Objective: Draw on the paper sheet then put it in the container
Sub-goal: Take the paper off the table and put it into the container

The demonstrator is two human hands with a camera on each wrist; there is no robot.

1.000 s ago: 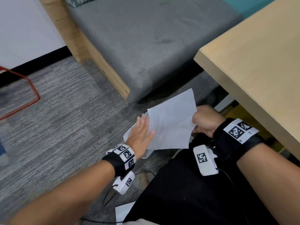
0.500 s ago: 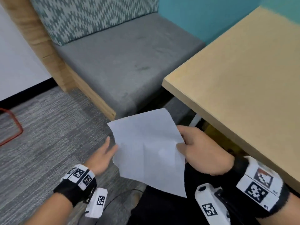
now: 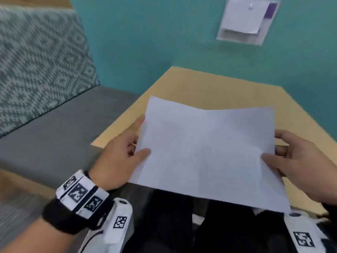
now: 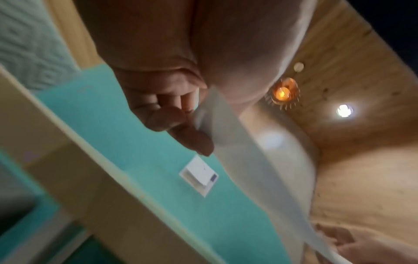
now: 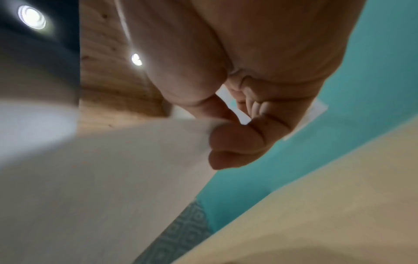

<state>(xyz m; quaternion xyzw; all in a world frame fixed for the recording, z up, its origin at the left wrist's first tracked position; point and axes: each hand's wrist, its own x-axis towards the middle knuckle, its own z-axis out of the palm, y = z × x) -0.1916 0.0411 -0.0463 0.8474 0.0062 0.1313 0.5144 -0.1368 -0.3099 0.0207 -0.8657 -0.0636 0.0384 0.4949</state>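
Observation:
A blank white paper sheet [image 3: 207, 152] with a faint crease down its middle hangs above the near edge of the light wooden table [image 3: 209, 88]. My left hand [image 3: 124, 154] pinches its left edge, thumb on top and fingers beneath. At the opposite edge my right hand [image 3: 295, 157] pinches the sheet the same way. In the left wrist view the paper sheet [image 4: 237, 160] runs away from the curled fingers [image 4: 178, 125]. The right wrist view shows the sheet's [image 5: 101, 178] underside held between thumb and fingers [image 5: 237, 139]. No container and no pen are in view.
A grey bench seat [image 3: 54, 136] with a patterned backrest [image 3: 36, 61] stands left of the table. A teal wall [image 3: 164, 33] behind carries a clear holder with papers [image 3: 244, 21]. My dark-clothed lap [image 3: 182, 225] is below the sheet.
The sheet has come up from low beside the bench to above the table edge. My left hand, open beside it before, now pinches its left edge. The head view has turned toward the table.

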